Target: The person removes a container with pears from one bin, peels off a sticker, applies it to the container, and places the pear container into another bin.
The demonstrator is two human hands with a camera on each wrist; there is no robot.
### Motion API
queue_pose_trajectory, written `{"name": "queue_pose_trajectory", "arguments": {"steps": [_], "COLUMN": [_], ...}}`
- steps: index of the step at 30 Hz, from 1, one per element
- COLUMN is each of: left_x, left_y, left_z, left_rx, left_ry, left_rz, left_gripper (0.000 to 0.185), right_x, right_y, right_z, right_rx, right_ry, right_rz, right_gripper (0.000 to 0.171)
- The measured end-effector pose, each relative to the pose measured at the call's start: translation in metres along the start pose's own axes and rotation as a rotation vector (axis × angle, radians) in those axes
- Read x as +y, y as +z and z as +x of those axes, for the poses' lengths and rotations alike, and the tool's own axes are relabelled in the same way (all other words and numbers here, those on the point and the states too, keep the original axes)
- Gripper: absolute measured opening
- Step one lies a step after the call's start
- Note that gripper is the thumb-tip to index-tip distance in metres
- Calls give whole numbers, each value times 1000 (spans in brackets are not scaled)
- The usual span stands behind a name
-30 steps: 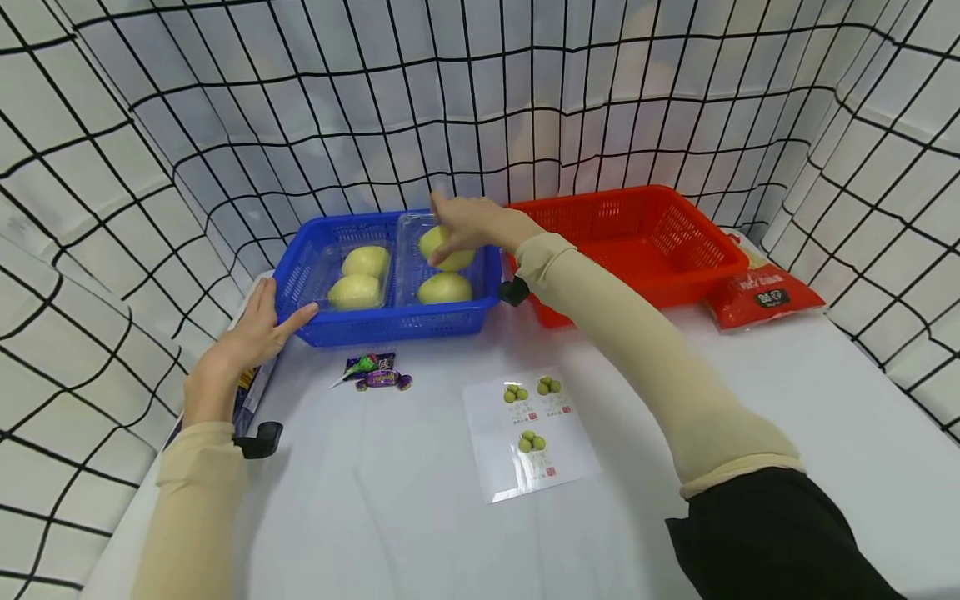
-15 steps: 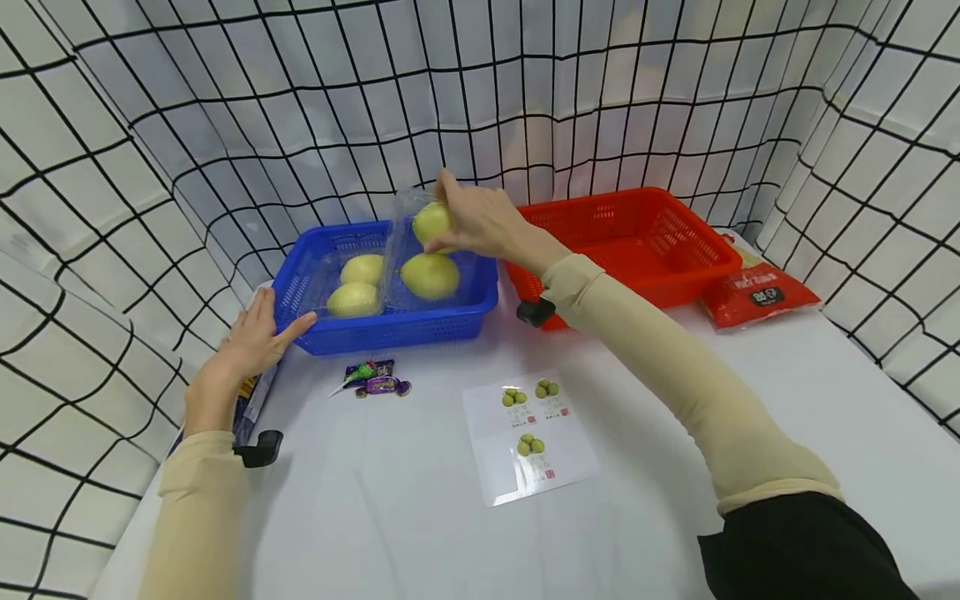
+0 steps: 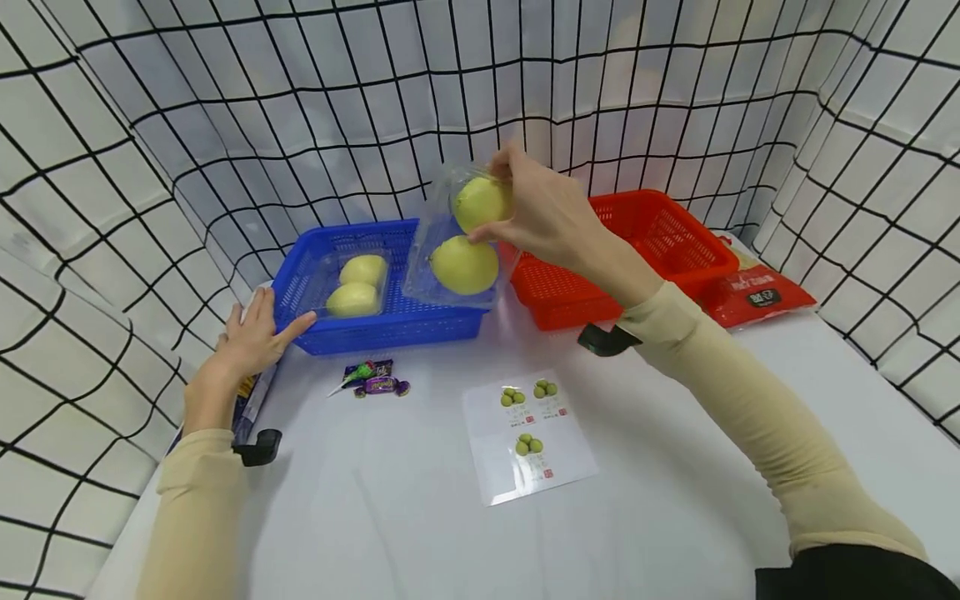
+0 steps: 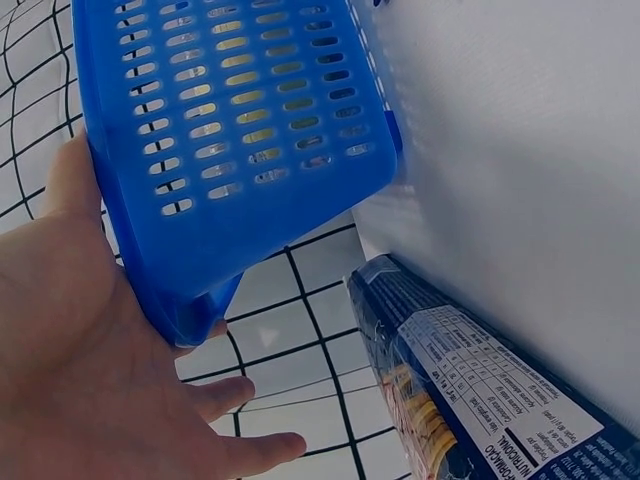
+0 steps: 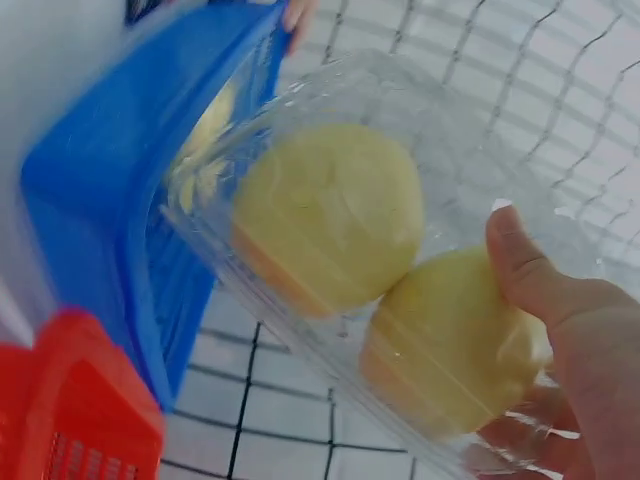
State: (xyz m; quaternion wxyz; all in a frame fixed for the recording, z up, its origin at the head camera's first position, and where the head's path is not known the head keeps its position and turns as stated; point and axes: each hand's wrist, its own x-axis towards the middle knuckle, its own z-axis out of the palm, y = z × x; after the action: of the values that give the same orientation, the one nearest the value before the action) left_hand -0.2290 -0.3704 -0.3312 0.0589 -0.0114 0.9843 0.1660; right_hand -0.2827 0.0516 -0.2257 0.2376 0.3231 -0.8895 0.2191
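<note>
My right hand (image 3: 557, 218) grips a clear plastic box (image 3: 429, 268) by its side, thumb on the near face in the right wrist view. Two pale yellow-green fruits (image 5: 330, 215) sit inside it; their kind is unclear. The box hangs tilted above the right part of a blue basket (image 3: 390, 335). A second clear box with two similar fruits (image 3: 354, 298) remains in that basket's left part. My left hand (image 3: 242, 346) rests against the basket's left end with its fingers extended, the thumb at the front corner.
Right of the blue basket stands a red basket (image 3: 555, 310), with a red packet (image 3: 761, 296) beside it. Wrapped sweets (image 3: 378, 383) and a printed sheet (image 3: 528, 467) lie in front. A dark blue package (image 4: 480, 380) is under my left wrist. Black netting surrounds the table.
My right hand has lifted the clear box with two fruits out of the blue basket, tilting it and moving it rightward. The left hand has stayed at the basket's end.
</note>
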Motion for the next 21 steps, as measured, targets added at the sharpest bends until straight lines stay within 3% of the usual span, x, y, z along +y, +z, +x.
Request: {"name": "queue_pose_trajectory", "arguments": {"steps": [4,13,21], "left_x": [-6,-8,1], "left_y": [0,-1,1], "left_z": [-6,-6,1], "left_rx": [-8,7,13], "left_ry": [-15,-15,-10], "left_rz": [8,19,29], "left_gripper": [107,107,108], "right_x": [-16,-45,-50], "right_y": [-5,-1,7], "right_z": [-30,-88,-110], "right_rx": [-88,-462,-700], "right_ry": [-60,-108,-171], "right_rz": [36,178,230], "right_gripper": [79,75,69]}}
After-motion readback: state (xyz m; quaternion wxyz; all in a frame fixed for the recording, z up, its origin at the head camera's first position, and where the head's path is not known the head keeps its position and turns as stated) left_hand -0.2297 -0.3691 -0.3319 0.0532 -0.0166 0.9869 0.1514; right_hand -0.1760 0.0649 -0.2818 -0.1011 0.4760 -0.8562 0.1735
